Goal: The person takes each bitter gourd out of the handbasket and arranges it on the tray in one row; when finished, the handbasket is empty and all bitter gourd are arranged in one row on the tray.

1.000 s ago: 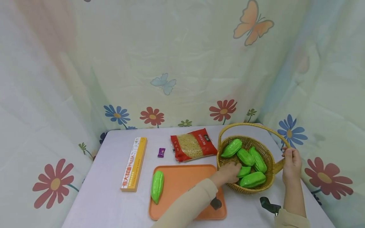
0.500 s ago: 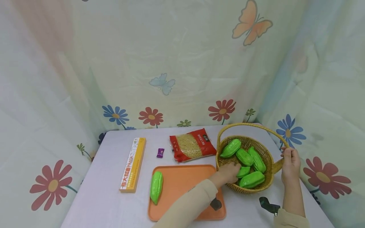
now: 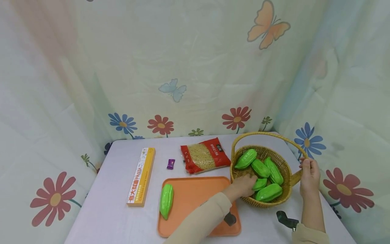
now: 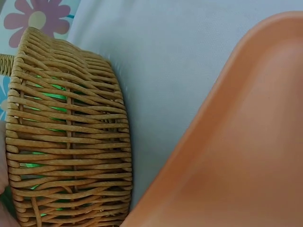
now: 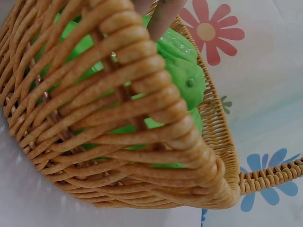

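Observation:
My left hand [image 3: 242, 186] reaches over the near-left rim into a round wicker basket [image 4: 71, 137], its fingers curled at the end of a bright green ridged bitter melon [image 3: 260, 184]. Part of that bitter melon is hidden by the hand. Several more of them lie around it, one bitter melon [image 3: 269, 192] nearest the front. With the right hand [image 3: 310, 178] I grip the right side of the arched handle [image 3: 268, 133]. In the right wrist view, fingers [image 5: 164, 16] come down among the green bitter melons behind the weave.
An orange tray [image 3: 198, 189] lies left of the basket, under my left forearm, with a single bitter melon [image 3: 166, 201] along its left side. Behind it are a red bag of pasta [image 3: 204, 155] and a small purple wrapped candy [image 3: 171, 164]. A yellow-and-white pasta box [image 3: 141, 177] lies farther left.

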`<state>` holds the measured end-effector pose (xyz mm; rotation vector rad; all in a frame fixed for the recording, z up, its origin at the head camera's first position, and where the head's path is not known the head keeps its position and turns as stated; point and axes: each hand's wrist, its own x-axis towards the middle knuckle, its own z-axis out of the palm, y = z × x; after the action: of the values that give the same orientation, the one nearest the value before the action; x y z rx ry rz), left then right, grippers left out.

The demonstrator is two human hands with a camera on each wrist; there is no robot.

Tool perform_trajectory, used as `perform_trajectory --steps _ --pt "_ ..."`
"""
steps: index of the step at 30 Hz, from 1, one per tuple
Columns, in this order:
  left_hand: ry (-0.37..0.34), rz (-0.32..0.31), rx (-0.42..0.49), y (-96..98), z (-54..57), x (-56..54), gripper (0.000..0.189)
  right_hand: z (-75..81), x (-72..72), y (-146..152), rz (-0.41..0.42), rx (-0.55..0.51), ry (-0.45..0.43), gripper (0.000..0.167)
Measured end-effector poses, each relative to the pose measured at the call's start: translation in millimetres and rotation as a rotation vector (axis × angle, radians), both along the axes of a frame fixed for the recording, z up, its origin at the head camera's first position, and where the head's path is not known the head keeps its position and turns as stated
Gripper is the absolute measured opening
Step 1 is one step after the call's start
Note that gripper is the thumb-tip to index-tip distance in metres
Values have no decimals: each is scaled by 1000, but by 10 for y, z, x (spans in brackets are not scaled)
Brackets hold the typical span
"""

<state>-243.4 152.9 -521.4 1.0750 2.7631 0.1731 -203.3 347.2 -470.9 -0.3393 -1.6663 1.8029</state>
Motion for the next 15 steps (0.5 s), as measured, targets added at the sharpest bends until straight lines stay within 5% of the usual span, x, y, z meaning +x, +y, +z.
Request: perform_trajectory --steps 15 --pt "-30 15 178 -80 61 -46 51 2 -6 -7 -2 16 -11 18"
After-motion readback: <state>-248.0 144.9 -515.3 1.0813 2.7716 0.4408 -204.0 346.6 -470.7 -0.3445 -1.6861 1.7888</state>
